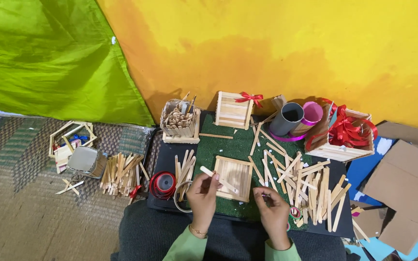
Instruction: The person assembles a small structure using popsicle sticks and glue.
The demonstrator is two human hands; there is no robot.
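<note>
wooden stick (208,171) pinched in left hand (203,193) fingers; right hand (272,209) fingers curled, grip unclear.

Single head-worn view, looking steeply down from above, facing the yellow wall (291,53), fairly near the black board (168,154) on the lap, hands (204,193) at bottom centre

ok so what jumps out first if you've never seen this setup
The bright yellow cloth and green cloth hung behind fill the top half. Below them, a black board with a green mat is strewn with loose wooden craft sticks, and a stick box tied with red ribbon stands at its far right. At the near edge, the left hand holds one stick over a flat stick panel.
</note>
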